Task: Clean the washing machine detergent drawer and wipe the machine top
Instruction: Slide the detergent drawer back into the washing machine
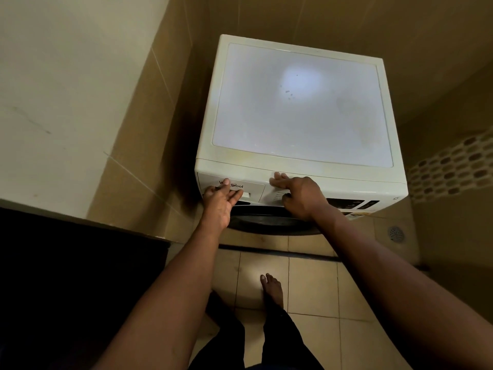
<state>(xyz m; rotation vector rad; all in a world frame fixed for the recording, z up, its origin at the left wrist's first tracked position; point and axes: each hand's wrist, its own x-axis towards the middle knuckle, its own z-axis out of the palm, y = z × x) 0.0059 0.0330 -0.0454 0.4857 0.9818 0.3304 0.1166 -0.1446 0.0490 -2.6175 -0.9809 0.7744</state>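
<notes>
Washing machine [240, 166]: white, in a corner by tan walls.
Detergent drawer [253, 188]: pushed in, at the front's top left.
Machine top [301, 116]: dusty, with small dark spots.
Left hand [221, 201]: loose straight fingers touch the drawer front, holding nothing.
Right hand [298, 196]: flat fingers press the front panel beside the drawer.
Floor [312, 287]: tiles, one bare foot [272, 287].

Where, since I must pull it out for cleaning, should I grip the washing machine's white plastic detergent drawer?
Hook fingertips into the small rectangular recess at the right end of the white plastic detergent drawer, coming from the front, palm up. Its face looks flush, offering no other edge. The left hand touches beside it.
</notes>
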